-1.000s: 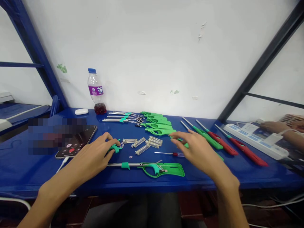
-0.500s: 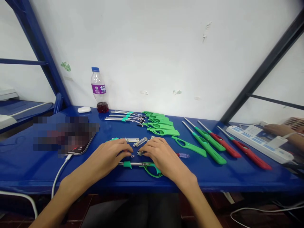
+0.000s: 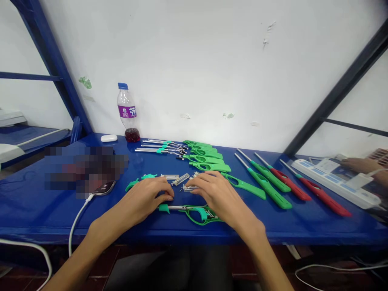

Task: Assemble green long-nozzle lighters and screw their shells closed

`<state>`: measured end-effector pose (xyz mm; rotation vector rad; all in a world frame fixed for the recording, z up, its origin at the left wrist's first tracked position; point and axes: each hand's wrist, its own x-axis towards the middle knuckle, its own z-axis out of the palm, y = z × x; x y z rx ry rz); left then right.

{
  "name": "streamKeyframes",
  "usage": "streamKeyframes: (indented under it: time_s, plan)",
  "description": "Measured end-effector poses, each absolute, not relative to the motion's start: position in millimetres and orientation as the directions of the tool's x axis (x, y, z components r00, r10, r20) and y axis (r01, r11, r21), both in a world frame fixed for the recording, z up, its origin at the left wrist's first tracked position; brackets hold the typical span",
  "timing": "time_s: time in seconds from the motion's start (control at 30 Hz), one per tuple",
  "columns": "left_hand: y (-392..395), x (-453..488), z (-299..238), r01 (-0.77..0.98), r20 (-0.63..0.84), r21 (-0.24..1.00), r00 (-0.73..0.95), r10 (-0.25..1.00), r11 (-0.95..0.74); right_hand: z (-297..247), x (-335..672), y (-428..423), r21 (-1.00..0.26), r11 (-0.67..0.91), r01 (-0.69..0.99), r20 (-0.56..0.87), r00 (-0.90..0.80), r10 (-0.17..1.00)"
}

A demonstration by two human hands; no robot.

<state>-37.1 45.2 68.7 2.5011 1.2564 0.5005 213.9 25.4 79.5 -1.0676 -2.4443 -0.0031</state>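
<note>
white charging cable [image 3: 77,216] at far left, then the left hand [image 3: 145,200] palm down on the blue plastic table [image 3: 36,214], fingers loosely curled with nothing seen in it, small teal plastic trigger pieces [image 3: 132,184] just beyond it. the opened bright green plastic long-nose lighter [image 3: 190,211], thin metal tube with a teal collar pointing left and teal trigger inside its loop grip, lies at the table's near edge between both hands. right hand [image 3: 218,196] palm down covering its rear, fingertips [image 3: 197,186] on a small clear plastic tube [image 3: 188,188], can't tell if pinched; closed green and red long-nose lighters [image 3: 273,184] further right.
</note>
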Motion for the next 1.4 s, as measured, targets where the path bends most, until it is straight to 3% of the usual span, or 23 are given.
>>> streamKeyframes:
  time_s: [0.13, 0.43, 0.6, 0.77, 1.4]
  plan:
    - [42, -37, 68, 0.722, 0.168, 0.41, 0.54, 0.825, -0.557, 84, 224, 25, -0.172, 0.684, 0.709, 0.431, -0.57, 0.699]
    - [34, -35, 75, 0.743, 0.25, 0.459, 0.417, 0.874, -0.486, 86, 236, 23, -0.285, 0.629, 0.724, 0.445, -0.481, 0.756]
    - [29, -27, 81, 0.594, 0.306, 0.688, 0.283, 0.909, -0.417, 90, 229, 19, -0.289, 0.689, 0.664, 0.488, -0.517, 0.703]
    - [20, -18, 85, 0.437, 0.271, 0.829, 0.234, 0.934, -0.349, 93, 220, 11, -0.342, 0.703, 0.624, 0.502, -0.511, 0.697]
    - [11, -9, 81, 0.132, 0.187, 0.965, 0.259, 0.948, -0.226, 94, 212, 6, -0.367, 0.733, 0.572, 0.529, -0.52, 0.671]
